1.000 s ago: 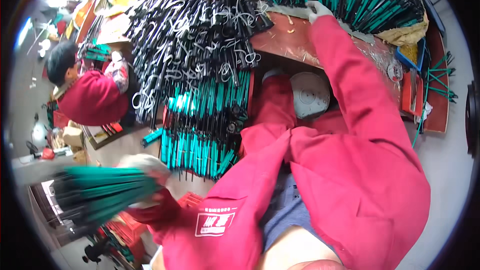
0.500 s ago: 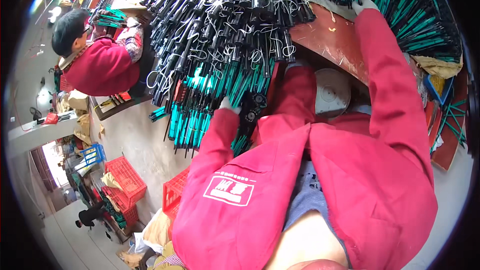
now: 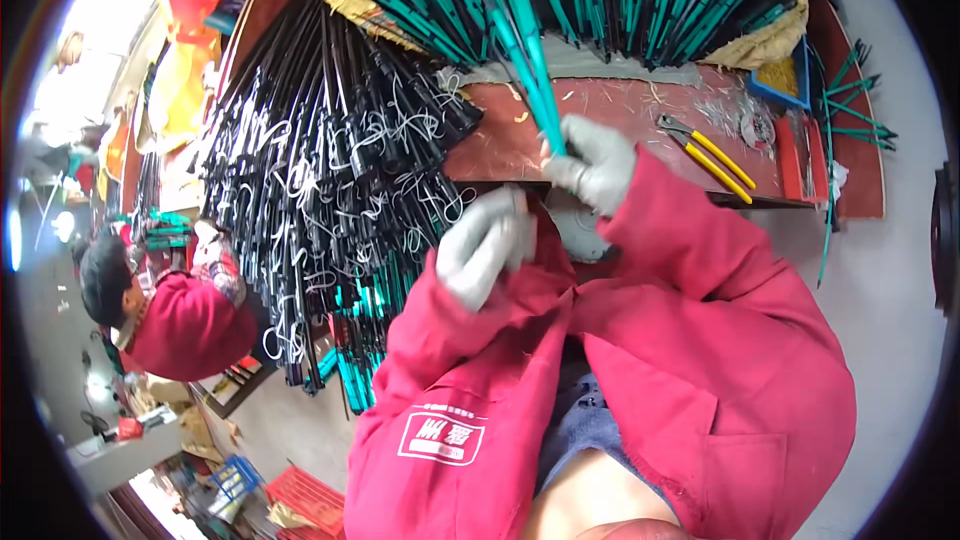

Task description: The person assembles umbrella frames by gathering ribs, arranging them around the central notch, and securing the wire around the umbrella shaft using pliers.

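My right hand [image 3: 597, 168], in a pale grey work glove, is closed around the lower end of a few slim green-and-black rods [image 3: 535, 70]. They point up and away from me, over the front edge of the red-brown table. My left hand [image 3: 487, 248], gloved the same way, is lower and to the left, close to my chest. Its fingers are curled together and slightly blurred; whatever they may hold is hidden. At the far side of the table, many similar rods [image 3: 640, 0] stand fanned out in a yellowish sack [image 3: 752, 48].
Left of my hands lies a big heap of black rods with white cord loops [image 3: 330, 140]. On the table [image 3: 610, 100] are yellow-handled pliers [image 3: 712, 155] and a blue bin [image 3: 783, 80]. A co-worker in red [image 3: 185, 325] sits at the left. A red crate [image 3: 305, 500] stands lower left.
My right hand has come back from the fanned rods with a few in its grip. My left hand has left the heap and moved toward it. The view has turned right.
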A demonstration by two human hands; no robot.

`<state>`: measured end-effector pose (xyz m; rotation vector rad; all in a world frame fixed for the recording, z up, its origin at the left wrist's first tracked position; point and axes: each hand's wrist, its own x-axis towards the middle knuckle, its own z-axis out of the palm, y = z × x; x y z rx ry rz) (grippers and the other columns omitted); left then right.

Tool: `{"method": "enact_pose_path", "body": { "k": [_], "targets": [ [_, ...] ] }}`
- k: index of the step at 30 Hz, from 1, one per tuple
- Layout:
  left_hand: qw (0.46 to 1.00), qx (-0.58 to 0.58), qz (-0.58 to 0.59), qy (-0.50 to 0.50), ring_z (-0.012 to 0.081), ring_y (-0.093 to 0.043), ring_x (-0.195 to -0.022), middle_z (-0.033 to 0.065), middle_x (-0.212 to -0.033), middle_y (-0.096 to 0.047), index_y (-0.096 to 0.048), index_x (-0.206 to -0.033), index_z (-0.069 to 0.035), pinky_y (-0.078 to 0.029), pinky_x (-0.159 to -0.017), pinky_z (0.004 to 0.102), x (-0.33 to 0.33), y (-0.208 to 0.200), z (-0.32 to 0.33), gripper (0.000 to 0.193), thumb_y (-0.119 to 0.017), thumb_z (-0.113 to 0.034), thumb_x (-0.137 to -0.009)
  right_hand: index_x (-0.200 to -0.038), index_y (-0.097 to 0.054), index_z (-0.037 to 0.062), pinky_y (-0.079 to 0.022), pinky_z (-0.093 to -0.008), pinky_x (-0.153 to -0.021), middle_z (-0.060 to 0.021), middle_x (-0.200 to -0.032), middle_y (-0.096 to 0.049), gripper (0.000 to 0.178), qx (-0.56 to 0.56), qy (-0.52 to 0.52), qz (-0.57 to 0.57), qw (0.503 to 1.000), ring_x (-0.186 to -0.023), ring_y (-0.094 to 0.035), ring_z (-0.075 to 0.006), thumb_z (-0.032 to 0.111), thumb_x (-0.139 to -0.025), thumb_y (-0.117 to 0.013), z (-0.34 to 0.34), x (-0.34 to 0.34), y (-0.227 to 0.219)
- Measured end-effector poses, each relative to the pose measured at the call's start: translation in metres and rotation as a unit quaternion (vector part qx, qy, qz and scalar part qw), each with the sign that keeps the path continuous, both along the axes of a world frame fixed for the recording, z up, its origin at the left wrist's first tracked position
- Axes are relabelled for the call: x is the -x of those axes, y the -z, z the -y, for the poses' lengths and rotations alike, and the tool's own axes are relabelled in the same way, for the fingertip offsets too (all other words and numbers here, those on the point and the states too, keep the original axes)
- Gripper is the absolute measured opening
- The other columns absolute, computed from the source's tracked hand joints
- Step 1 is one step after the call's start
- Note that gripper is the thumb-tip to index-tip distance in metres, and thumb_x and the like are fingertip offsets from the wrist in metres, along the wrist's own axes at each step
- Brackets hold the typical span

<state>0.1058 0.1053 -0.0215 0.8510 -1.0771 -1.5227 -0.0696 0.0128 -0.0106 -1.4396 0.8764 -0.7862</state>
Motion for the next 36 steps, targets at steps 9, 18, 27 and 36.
{"method": "enact_pose_path", "body": {
  "k": [9, 18, 27, 36],
  "targets": [
    [0.960, -0.142, -0.002, -0.242, 0.0082, -0.035, -0.035, -0.0006, -0.053, -0.044, -0.053, -0.089, -0.009, -0.024, -0.032, 0.0216, 0.022, 0.038, 0.157, 0.017, -0.045, -0.024, -0.088, -0.086, -0.056, 0.0063, -0.045, -0.0365, -0.067, -0.0154, -0.083, -0.059, 0.016, 0.277, 0.186, -0.282, 0.900, -0.080, -0.056, -0.0340, 0.019, -0.078, -0.053, 0.111, 0.018, 0.044],
    [0.954, -0.164, 0.045, -0.245, 0.0070, -0.033, -0.035, -0.0005, -0.048, -0.044, -0.055, -0.085, -0.009, -0.023, -0.033, 0.0211, -0.007, 0.039, 0.156, 0.021, -0.045, -0.027, -0.089, -0.093, -0.050, 0.0072, -0.045, -0.0446, -0.068, -0.0198, -0.080, -0.059, 0.026, 0.134, 0.173, -0.393, 0.893, -0.077, -0.057, -0.0374, 0.028, -0.077, -0.051, 0.180, -0.013, 0.074],
    [0.963, -0.155, 0.072, -0.208, 0.0076, -0.035, -0.037, 0.0005, -0.050, -0.044, -0.055, -0.087, -0.007, -0.025, -0.034, 0.0210, 0.008, 0.038, 0.158, 0.022, -0.046, -0.027, -0.088, -0.101, -0.049, 0.0050, -0.044, -0.0423, -0.075, -0.0186, -0.090, -0.059, 0.033, 0.177, 0.156, -0.400, 0.885, -0.086, -0.056, -0.0366, 0.029, -0.078, -0.054, 0.194, -0.054, 0.092],
    [0.963, -0.088, -0.028, -0.255, 0.0081, -0.048, -0.048, 0.0027, -0.068, -0.057, -0.053, -0.090, -0.009, -0.036, -0.041, 0.0201, 0.024, 0.045, 0.167, 0.013, -0.048, -0.021, -0.088, -0.100, -0.053, 0.0046, -0.044, -0.0386, -0.074, -0.0182, -0.090, -0.059, 0.028, 0.158, 0.062, -0.311, 0.935, -0.086, -0.057, -0.0338, 0.024, -0.080, -0.052, 0.140, -0.014, 0.058]
  ]
}}
